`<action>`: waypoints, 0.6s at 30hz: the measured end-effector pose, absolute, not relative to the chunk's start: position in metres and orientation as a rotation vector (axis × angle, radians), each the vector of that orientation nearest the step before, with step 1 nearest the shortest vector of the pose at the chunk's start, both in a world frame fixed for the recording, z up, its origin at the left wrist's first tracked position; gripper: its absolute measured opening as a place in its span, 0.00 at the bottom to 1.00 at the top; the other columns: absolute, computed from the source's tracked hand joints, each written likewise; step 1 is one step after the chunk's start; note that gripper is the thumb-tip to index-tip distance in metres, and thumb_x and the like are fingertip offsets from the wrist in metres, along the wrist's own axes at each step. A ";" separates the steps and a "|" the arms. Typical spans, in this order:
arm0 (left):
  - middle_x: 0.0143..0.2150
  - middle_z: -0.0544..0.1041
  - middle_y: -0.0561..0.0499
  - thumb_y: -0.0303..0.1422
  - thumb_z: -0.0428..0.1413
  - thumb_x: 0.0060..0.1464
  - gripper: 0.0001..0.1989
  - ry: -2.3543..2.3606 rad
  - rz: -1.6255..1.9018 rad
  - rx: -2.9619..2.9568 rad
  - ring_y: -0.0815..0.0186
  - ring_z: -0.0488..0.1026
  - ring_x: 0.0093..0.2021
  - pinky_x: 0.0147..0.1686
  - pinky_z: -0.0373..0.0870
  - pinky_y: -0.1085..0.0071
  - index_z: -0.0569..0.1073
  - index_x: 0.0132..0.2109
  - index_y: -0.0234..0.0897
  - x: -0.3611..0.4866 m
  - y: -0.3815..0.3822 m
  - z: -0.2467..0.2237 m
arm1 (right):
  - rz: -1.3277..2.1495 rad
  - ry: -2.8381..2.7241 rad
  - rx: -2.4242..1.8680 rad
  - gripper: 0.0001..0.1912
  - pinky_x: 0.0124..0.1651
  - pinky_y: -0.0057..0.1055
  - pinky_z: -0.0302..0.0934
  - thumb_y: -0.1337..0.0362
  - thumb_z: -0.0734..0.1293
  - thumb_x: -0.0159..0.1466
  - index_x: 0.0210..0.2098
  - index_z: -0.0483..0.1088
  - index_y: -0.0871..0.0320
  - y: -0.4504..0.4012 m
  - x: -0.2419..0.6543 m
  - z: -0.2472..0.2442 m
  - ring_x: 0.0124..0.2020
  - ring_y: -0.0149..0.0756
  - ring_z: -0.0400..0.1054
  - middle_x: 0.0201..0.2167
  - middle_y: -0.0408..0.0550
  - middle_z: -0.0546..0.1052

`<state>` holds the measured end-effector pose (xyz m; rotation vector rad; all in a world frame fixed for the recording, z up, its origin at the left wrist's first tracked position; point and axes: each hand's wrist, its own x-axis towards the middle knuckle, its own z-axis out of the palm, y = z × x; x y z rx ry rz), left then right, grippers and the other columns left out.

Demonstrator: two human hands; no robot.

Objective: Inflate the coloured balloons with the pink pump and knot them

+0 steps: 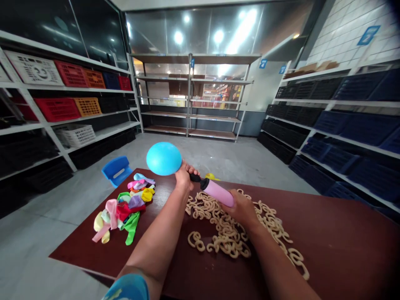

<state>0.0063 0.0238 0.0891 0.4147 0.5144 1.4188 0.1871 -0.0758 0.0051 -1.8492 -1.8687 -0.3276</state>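
Observation:
A light blue balloon (164, 158), partly inflated, sticks out to the left of my left hand (185, 176). That hand is closed around the balloon's neck, by the black nozzle end of a hand balloon pump (218, 192). My right hand (242, 210) grips the far end of the pump's pink barrel. The pump slants down to the right above the table; how the neck sits on the nozzle is hidden by my fingers. Below it lie many beige curled pieces (229, 233). A pile of limp balloons (125, 212) in several colours is on the left.
The dark red-brown table (337, 246) spans the foreground. A blue chair (117, 170) stands beyond its left corner, and something yellow (211, 176) shows behind the far edge. Shelves with crates (58, 109) line both sides; a metal rack (189, 118) stands at the back.

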 end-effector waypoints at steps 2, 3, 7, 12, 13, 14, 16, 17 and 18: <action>0.15 0.50 0.59 0.42 0.51 0.52 0.22 0.486 1.437 0.418 0.72 0.55 0.14 0.18 0.58 0.71 0.48 0.22 0.38 -0.003 0.025 0.095 | -0.369 -1.858 -1.815 0.18 0.34 0.29 0.55 0.52 0.63 0.53 0.39 0.64 0.56 -0.074 0.190 0.005 0.34 0.38 0.67 0.32 0.48 0.73; 0.15 0.49 0.60 0.41 0.51 0.52 0.22 0.463 1.454 0.422 0.72 0.55 0.13 0.18 0.58 0.72 0.47 0.22 0.38 -0.009 0.027 0.099 | -0.378 -1.856 -1.792 0.18 0.35 0.30 0.55 0.53 0.64 0.53 0.40 0.64 0.57 -0.073 0.191 0.005 0.35 0.38 0.67 0.33 0.48 0.73; 0.15 0.48 0.60 0.40 0.51 0.52 0.21 0.395 1.537 0.429 0.73 0.53 0.13 0.18 0.56 0.72 0.47 0.22 0.38 -0.041 0.031 0.117 | -0.336 -1.848 -1.735 0.18 0.39 0.30 0.56 0.57 0.65 0.52 0.41 0.64 0.57 -0.069 0.199 0.003 0.37 0.38 0.66 0.36 0.48 0.72; 0.15 0.49 0.60 0.39 0.51 0.52 0.21 0.416 1.619 0.405 0.74 0.54 0.13 0.18 0.56 0.73 0.47 0.22 0.38 -0.059 0.034 0.123 | -0.331 -1.804 -1.733 0.17 0.38 0.31 0.56 0.59 0.64 0.52 0.40 0.64 0.57 -0.064 0.209 -0.007 0.37 0.38 0.65 0.34 0.47 0.71; 0.15 0.49 0.60 0.39 0.51 0.52 0.21 0.421 1.626 0.402 0.74 0.54 0.13 0.18 0.56 0.73 0.47 0.22 0.38 -0.056 0.034 0.121 | -0.339 -1.793 -1.739 0.16 0.38 0.31 0.56 0.59 0.64 0.52 0.40 0.64 0.57 -0.064 0.210 -0.009 0.36 0.38 0.65 0.34 0.48 0.71; 0.15 0.50 0.60 0.39 0.51 0.52 0.21 0.423 1.626 0.400 0.74 0.54 0.13 0.18 0.56 0.73 0.47 0.22 0.38 -0.052 0.034 0.118 | -0.349 -1.783 -1.747 0.16 0.37 0.31 0.56 0.59 0.64 0.52 0.39 0.64 0.57 -0.064 0.211 -0.010 0.36 0.38 0.65 0.33 0.48 0.71; 0.15 0.50 0.60 0.39 0.51 0.52 0.20 0.432 1.618 0.386 0.74 0.54 0.13 0.18 0.56 0.73 0.48 0.23 0.38 -0.039 0.035 0.110 | -0.371 -1.778 -1.761 0.15 0.37 0.31 0.56 0.59 0.64 0.52 0.38 0.64 0.58 -0.064 0.211 -0.010 0.35 0.38 0.64 0.33 0.48 0.71; 0.15 0.50 0.60 0.39 0.51 0.52 0.20 0.440 1.606 0.378 0.74 0.54 0.13 0.18 0.56 0.73 0.48 0.23 0.38 -0.032 0.035 0.106 | -0.383 -1.784 -1.765 0.15 0.37 0.31 0.56 0.59 0.64 0.52 0.38 0.64 0.58 -0.064 0.210 -0.010 0.35 0.38 0.64 0.32 0.48 0.71; 0.15 0.51 0.60 0.40 0.51 0.52 0.20 0.450 1.589 0.373 0.74 0.54 0.13 0.18 0.56 0.73 0.49 0.23 0.38 -0.024 0.035 0.101 | -0.395 -1.793 -1.766 0.15 0.37 0.31 0.56 0.58 0.64 0.52 0.38 0.64 0.58 -0.064 0.209 -0.009 0.35 0.38 0.64 0.32 0.48 0.71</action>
